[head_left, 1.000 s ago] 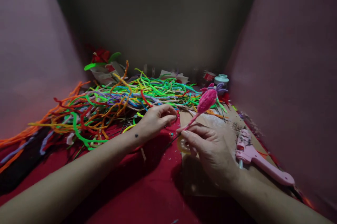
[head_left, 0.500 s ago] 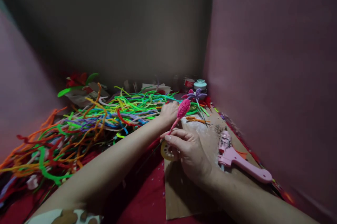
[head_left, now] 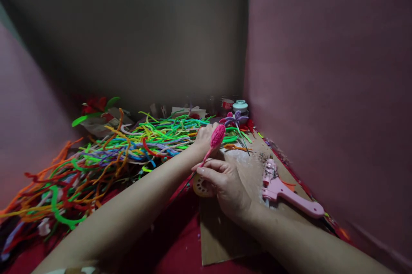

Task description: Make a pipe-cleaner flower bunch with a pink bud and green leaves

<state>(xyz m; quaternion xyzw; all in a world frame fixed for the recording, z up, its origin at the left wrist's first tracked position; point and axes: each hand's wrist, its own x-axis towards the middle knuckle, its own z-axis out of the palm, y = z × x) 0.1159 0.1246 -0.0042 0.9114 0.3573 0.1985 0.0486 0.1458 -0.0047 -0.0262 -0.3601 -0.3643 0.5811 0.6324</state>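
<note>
"Two hands listed; what does the right one carry?"

"One pink fuzzy bud (head_left: 218, 135) on a slim pink stem (head_left: 206, 157). My right hand (head_left: 227, 181) has the stem pinched between thumb and forefinger, those fingers closed on it. The bud stands above my grip, tilted up and to the right; a thin dark wire runs out below, down to the left."

"And the left?"

"My left hand (head_left: 205, 137), arm outstretched, at the right end of a heap of coloured fuzzy stems (head_left: 161, 132). The bud overlaps it in view. Its fingers are mostly hidden; how far open they are, or whether they hold anything, I cannot tell."

"Beside the pinch?"

"One yellow disc with holes (head_left: 200, 188), just under my right fingers; gripped or merely resting there, I cannot tell. Lower down, one brown cardboard sheet (head_left: 222, 246), laid on red cloth (head_left: 175, 235)."

"Right side?"

"One pink glue gun (head_left: 291, 199), lying on the cardboard, handle pointing to the near right. Farther back: one purple flower (head_left: 237, 117), and behind it one pale blue container (head_left: 240, 106)."

"Far left?"

"One red flower (head_left: 96, 105) with green leaves, behind the heap."
</note>
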